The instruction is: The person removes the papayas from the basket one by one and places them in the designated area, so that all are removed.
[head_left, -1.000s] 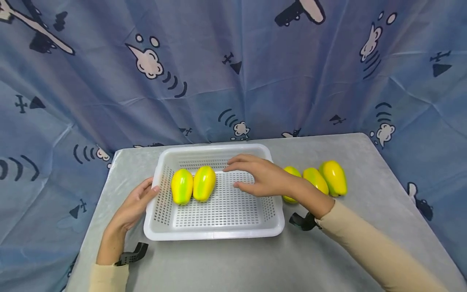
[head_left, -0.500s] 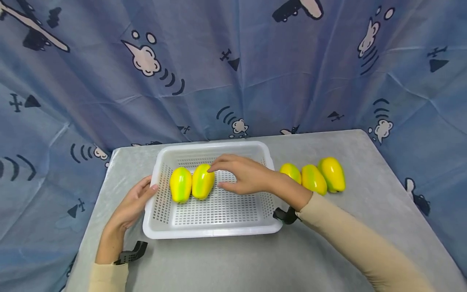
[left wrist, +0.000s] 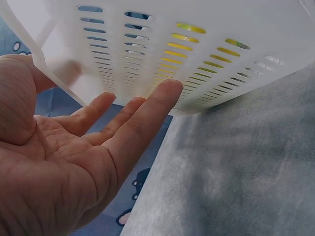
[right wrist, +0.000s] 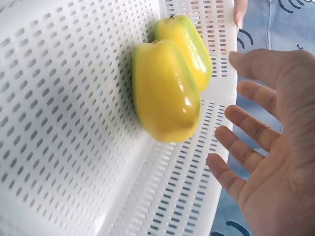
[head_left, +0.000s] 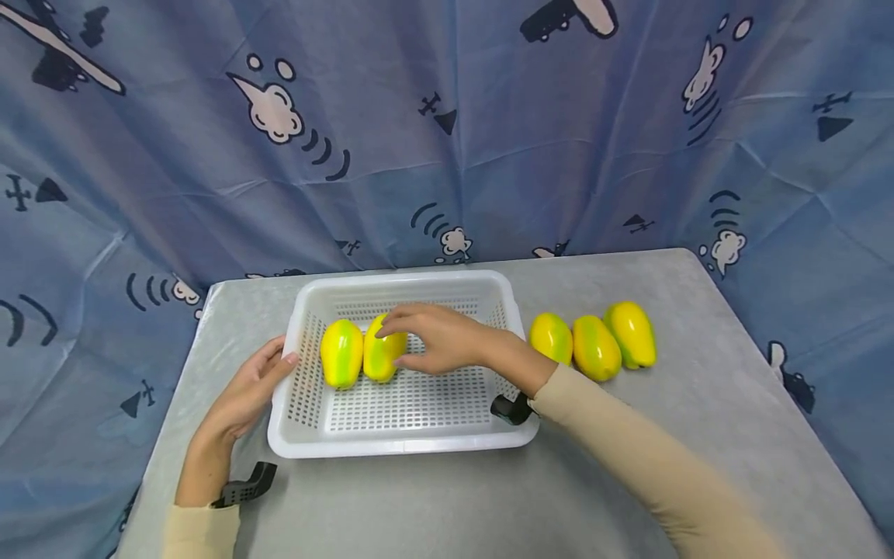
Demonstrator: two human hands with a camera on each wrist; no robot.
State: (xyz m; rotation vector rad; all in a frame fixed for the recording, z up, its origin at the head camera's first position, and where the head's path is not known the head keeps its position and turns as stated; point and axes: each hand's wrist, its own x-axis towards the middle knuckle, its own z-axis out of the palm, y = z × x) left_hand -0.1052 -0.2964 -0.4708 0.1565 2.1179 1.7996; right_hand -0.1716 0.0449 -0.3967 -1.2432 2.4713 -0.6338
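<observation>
A white plastic basket [head_left: 401, 448] with slotted walls holds two glossy yellow-green fruits shaped like papayas, the left fruit [head_left: 341, 354] and the right fruit [head_left: 380, 359], side by side. My left hand [head_left: 246, 392] holds the basket's left edge, thumb over the rim and fingers along the outer wall; in the left wrist view its fingers [left wrist: 142, 123] extend beneath the rim. My right hand [head_left: 443, 338] hovers over the basket with fingers spread and nothing in its grasp. Its fingertips overlap the right fruit in the head view; the right wrist view shows a gap between hand and fruit [right wrist: 166, 93].
Right of the basket, three more such fruits lie on the grey table: one nearest the basket [head_left: 551, 338], a middle one [head_left: 597, 348] and an outer one [head_left: 631, 335]. A blue patterned curtain [head_left: 391, 140] hangs behind the table's far edge.
My right hand has moved left across the basket, from its middle to above the right fruit inside. My left hand stays at the rim, and the fruits have not shifted.
</observation>
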